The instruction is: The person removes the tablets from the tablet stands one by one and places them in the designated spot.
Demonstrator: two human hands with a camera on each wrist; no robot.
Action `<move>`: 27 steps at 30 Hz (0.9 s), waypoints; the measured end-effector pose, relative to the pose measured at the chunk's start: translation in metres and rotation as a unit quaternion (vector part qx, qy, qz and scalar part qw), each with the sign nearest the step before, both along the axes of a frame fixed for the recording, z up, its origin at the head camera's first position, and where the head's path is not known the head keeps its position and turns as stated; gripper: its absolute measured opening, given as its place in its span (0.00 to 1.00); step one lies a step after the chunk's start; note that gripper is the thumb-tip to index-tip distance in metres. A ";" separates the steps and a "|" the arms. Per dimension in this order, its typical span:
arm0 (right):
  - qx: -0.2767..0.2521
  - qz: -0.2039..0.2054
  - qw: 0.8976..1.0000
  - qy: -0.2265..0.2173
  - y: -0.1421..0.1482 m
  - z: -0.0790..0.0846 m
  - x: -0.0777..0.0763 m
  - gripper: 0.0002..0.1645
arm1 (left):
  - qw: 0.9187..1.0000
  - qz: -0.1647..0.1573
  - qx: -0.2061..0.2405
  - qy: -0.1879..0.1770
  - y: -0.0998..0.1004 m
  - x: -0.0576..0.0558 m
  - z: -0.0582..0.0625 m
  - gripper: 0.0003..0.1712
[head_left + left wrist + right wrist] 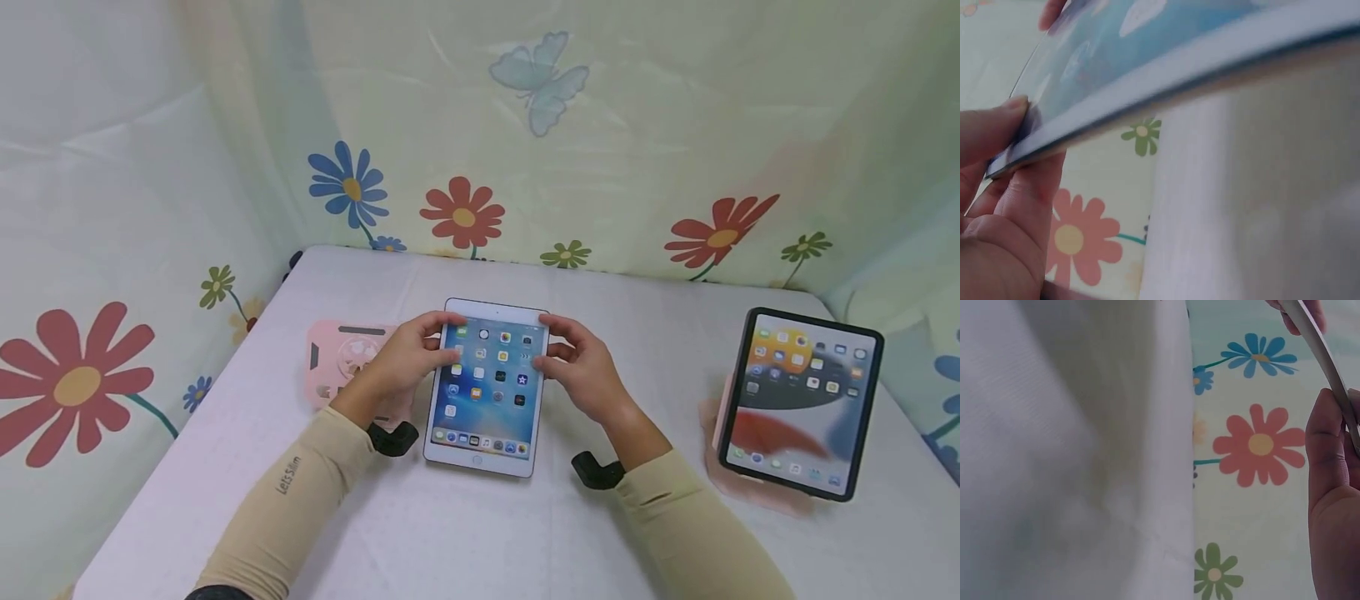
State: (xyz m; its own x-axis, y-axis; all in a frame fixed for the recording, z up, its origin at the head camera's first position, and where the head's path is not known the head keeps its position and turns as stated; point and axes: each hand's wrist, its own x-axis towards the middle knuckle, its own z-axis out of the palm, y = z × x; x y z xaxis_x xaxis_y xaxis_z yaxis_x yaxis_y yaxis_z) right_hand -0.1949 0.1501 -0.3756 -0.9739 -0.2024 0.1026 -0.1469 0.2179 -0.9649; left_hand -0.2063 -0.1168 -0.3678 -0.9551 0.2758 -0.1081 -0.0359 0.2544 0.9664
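A white-framed tablet (487, 392) with a lit screen of app icons is held between both hands, its round home button toward the person. The left hand (408, 350) grips its upper left edge, and the left wrist view shows the thumb (997, 125) on the screen side with fingers underneath. On the upper right edge, the right hand (581, 367) pinches the frame; in the right wrist view the tablet's thin edge (1322, 350) shows above the table. A pink tablet case (326, 367) lies behind the left hand, which partly hides it.
At the right stands a larger tablet (802, 400) in a dark frame, its screen lit, propped on a pink stand or case (757, 492). A white cloth covers the table (637, 333). Flower-printed curtains (622, 150) enclose the back and sides.
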 end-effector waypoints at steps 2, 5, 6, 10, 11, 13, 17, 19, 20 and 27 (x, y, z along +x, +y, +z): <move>-0.002 -0.002 1.000 -0.001 0.002 -0.002 0.002 0.34 | 1.000 0.001 0.001 -0.002 0.003 0.002 -0.003 0.27; -0.003 -0.004 1.000 0.002 0.005 -0.006 0.004 0.34 | 1.000 0.012 0.006 -0.023 0.008 0.006 -0.007 0.27; -0.004 -0.005 1.000 0.003 0.006 -0.007 0.005 0.34 | 0.999 0.017 0.009 -0.033 0.009 0.007 -0.008 0.27; -0.007 -0.010 1.000 0.003 0.008 -0.011 0.006 0.34 | 0.998 0.040 0.023 -0.049 0.017 0.010 -0.013 0.26; -0.009 -0.011 1.000 0.002 0.009 -0.011 0.006 0.34 | 0.998 0.044 0.024 -0.045 0.018 0.009 -0.014 0.26; -0.010 -0.013 1.000 0.000 0.010 -0.012 0.007 0.34 | 0.998 0.050 0.021 -0.029 0.022 0.009 -0.017 0.26; -0.009 -0.015 1.000 -0.006 0.013 -0.014 0.007 0.34 | 0.998 0.053 0.015 0.001 0.028 0.008 -0.021 0.26; -0.007 -0.017 1.000 -0.007 0.014 -0.015 0.006 0.34 | 0.999 0.050 0.020 0.009 0.031 0.007 -0.023 0.26; -0.007 -0.019 1.000 -0.007 0.015 -0.015 0.006 0.34 | 0.998 0.049 0.023 0.013 0.032 0.007 -0.024 0.26; -0.011 -0.017 1.000 -0.010 0.018 -0.020 0.002 0.34 | 0.997 0.062 0.034 0.001 0.036 0.004 -0.029 0.27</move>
State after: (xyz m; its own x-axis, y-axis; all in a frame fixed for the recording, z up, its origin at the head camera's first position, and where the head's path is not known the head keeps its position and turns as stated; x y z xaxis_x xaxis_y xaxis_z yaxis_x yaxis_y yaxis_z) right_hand -0.1926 0.1683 -0.3961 -0.9820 -0.1680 0.0862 -0.1197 0.2007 -0.9723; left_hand -0.2021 -0.0806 -0.3971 -0.9827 0.1615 -0.0910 -0.0609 0.1823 0.9813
